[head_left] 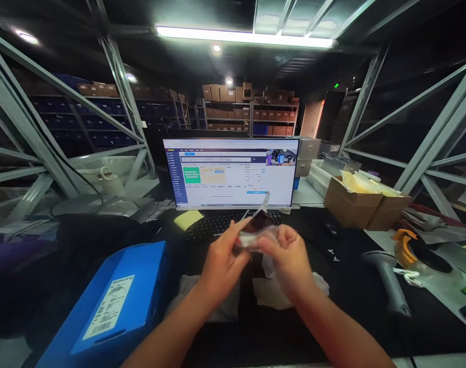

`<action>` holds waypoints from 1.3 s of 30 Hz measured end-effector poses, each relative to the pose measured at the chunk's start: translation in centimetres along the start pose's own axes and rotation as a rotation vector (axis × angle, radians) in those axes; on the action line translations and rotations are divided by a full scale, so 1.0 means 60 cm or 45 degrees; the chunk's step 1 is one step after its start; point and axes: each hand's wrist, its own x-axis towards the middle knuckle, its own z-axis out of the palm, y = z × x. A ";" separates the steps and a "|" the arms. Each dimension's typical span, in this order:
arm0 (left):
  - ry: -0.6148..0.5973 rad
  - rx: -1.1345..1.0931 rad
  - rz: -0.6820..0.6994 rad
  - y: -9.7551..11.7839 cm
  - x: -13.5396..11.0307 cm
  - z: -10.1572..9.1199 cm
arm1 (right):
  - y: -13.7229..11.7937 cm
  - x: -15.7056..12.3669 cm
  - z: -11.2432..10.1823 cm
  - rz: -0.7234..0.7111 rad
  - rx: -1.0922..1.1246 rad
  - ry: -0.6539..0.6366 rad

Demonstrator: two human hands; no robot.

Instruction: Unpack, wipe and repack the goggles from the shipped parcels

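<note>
Both your left hand and right hand pinch a small plastic packet above the surface; handling looks midway, packet not set down, scanner lying unheld off right.

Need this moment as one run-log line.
left hand: holds small packet | right hand: holds it too | monitor: lit, ahead | blue box: left | barcode scanner: right

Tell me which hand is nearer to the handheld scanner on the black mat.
Right. The right hand, on the plastic packet, is to the left of the handheld scanner; the left hand, also on the packet, is farther left.
</note>
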 end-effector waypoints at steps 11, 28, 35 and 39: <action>-0.242 -0.021 -0.164 0.010 0.003 0.024 | -0.018 0.042 -0.013 0.251 0.186 0.082; 0.007 0.126 -0.343 -0.012 0.011 0.025 | -0.034 0.073 -0.058 0.268 -0.191 -0.173; -0.069 0.172 -0.308 -0.009 0.020 -0.010 | -0.133 0.069 -0.160 -0.508 -1.169 -0.028; -0.204 0.190 -0.251 0.002 0.017 -0.014 | -0.141 0.051 -0.153 -0.702 -1.279 -0.222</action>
